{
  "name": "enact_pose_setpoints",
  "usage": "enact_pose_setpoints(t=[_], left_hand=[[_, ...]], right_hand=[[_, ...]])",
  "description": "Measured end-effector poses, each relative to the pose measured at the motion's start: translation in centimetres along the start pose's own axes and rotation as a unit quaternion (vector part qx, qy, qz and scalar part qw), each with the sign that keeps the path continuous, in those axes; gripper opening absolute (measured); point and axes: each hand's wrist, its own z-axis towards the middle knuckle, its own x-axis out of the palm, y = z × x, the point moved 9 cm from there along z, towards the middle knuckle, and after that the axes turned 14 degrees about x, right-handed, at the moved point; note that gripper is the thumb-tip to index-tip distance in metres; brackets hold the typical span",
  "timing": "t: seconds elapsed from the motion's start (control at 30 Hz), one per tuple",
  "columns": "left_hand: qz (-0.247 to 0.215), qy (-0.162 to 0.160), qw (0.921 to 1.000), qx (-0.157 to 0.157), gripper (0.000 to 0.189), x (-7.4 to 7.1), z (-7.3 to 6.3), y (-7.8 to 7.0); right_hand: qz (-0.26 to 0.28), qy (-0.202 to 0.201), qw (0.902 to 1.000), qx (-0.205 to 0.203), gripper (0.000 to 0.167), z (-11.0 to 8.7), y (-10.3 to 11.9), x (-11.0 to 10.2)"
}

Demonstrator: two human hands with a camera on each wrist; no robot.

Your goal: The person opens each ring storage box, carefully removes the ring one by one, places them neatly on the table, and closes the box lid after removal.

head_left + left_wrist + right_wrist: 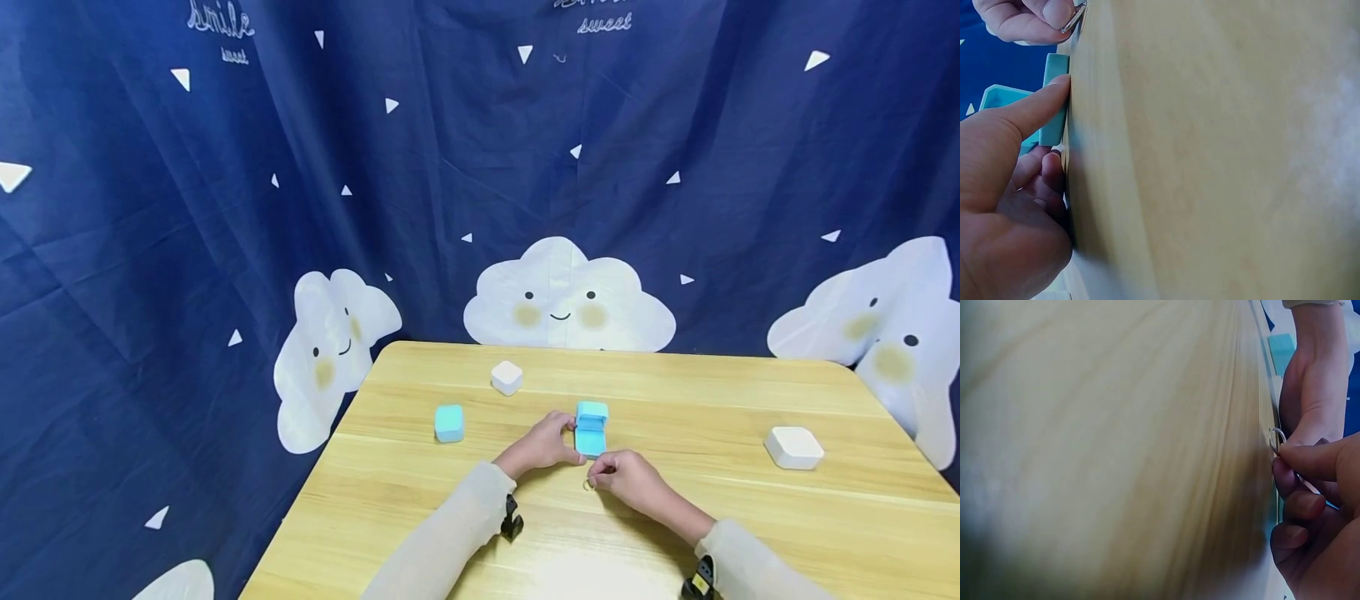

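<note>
A small light-blue ring box (591,442) stands on the table with its lid raised toward the back. My left hand (546,443) grips it from the left side, thumb along its front edge and fingers curled at its far side, partly hidden. Just in front of the box's right corner, my right hand (628,478) pinches a thin ring (1074,19) between thumb and forefinger. That ring sticks out past the fingertips, close over the tabletop.
Left of the hands is a closed light-blue box (449,423). A white box (507,377) stands behind it, and another white box (794,448) is far right. The wooden table (697,400) ends at a dark blue curtain (450,167) with clouds.
</note>
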Motion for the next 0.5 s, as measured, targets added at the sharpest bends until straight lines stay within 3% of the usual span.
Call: enact_pose_setpoints(t=[0.5], left_hand=[[-0.013, -0.005, 0.9999, -0.008, 0.054, 0.04, -0.04, 0.14]], right_hand=[[-0.036, -0.003, 0.9993, -0.013, 0.014, -0.31, 0.29, 0.12]])
